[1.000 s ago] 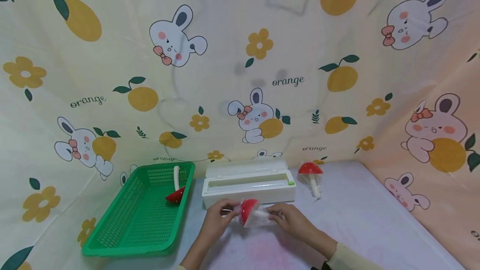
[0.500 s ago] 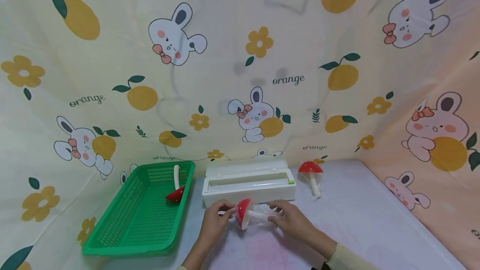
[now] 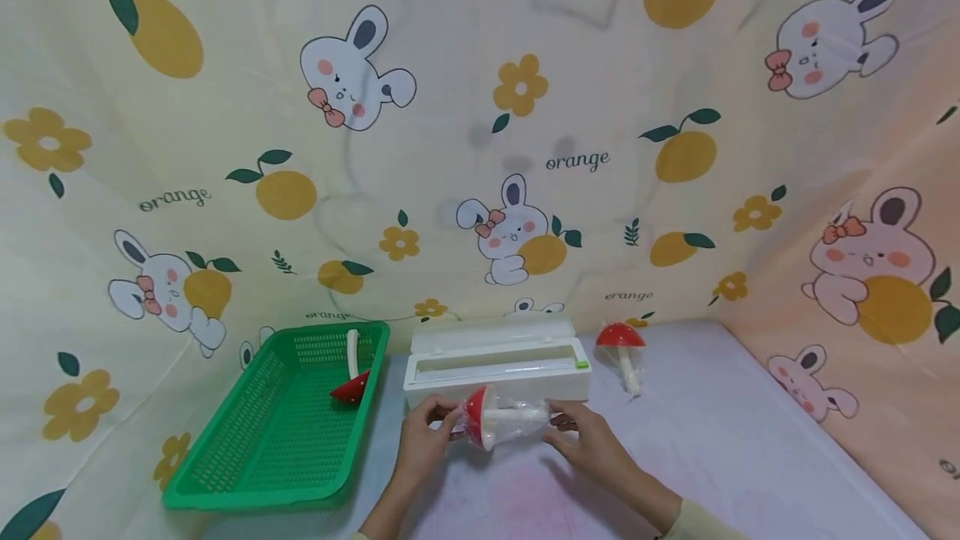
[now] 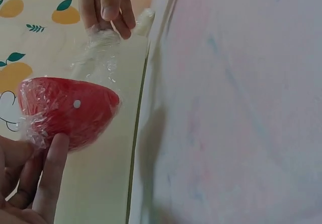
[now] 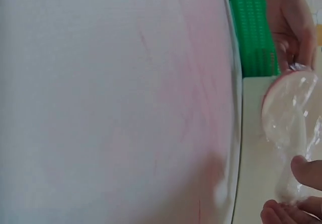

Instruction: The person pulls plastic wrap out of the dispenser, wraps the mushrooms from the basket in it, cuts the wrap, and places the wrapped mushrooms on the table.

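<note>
A toy mushroom (image 3: 476,419) with a red, white-dotted cap and white stem lies sideways between both hands, wrapped in clear cling film. My left hand (image 3: 423,440) pinches the bunched film at the top of the cap; its thumb and fingers show there in the left wrist view. My right hand (image 3: 592,444) holds the film-covered stem end, thumb (image 5: 307,172) on one side and fingertips on the other in the right wrist view. In the head view the mushroom overlaps the front of a white cling film dispenser (image 3: 435,397), whose lid stands up.
A green basket (image 3: 255,500) stands at the left with an unwrapped toy mushroom (image 3: 352,390) leaning in its far right part. Another film-wrapped mushroom (image 3: 621,337) lies right of the dispenser. A printed curtain (image 3: 420,173) rises behind the white table (image 3: 720,423).
The mushroom has shifted left and slightly up, closer to the dispenser, and its stem has turned more level. The left hand moved a little left with it; the right fingers slid out toward the stem end.
</note>
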A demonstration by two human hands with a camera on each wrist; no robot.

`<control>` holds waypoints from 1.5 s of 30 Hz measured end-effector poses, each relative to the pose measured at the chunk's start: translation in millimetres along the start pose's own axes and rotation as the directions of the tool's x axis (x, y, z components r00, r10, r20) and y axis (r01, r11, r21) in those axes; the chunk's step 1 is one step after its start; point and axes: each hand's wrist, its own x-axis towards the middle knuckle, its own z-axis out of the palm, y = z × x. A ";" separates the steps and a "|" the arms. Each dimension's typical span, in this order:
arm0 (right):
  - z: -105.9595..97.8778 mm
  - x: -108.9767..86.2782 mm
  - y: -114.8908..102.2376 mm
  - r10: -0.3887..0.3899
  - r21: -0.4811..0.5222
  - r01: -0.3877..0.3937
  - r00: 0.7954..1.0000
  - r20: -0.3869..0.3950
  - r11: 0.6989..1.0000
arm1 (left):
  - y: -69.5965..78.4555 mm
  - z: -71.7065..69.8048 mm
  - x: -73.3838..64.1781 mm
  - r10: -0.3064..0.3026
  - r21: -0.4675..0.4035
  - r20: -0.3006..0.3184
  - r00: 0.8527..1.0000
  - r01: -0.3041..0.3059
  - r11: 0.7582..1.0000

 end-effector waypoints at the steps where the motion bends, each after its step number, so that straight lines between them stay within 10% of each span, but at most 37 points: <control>1: 0.7 0.1 0.2 -0.007 -0.017 0.007 1.000 0.005 1.000 | 0.4 0.3 -0.3 0.001 -0.012 0.008 1.000 -0.001 1.000; 9: 1.2 7.0 -2.8 0.026 -0.119 -0.020 0.999 0.047 0.993 | 6.1 3.5 -1.1 0.035 -0.107 0.120 0.992 -0.022 0.994; 25: 4.1 4.0 -1.7 0.066 -0.164 -0.027 0.968 0.243 0.986 | 2.7 11.4 -1.0 -0.008 0.024 0.091 0.996 0.006 1.000; 37: -8.5 6.8 -2.0 0.056 -0.034 -0.051 0.983 0.175 0.998 | 8.6 2.9 -1.1 0.136 -0.086 0.214 0.967 -0.120 0.989; 45: -9.0 3.7 -5.3 -0.019 0.027 0.016 0.990 0.138 1.000 | 8.5 2.7 0.1 0.127 -0.065 0.196 0.972 -0.117 0.991</control>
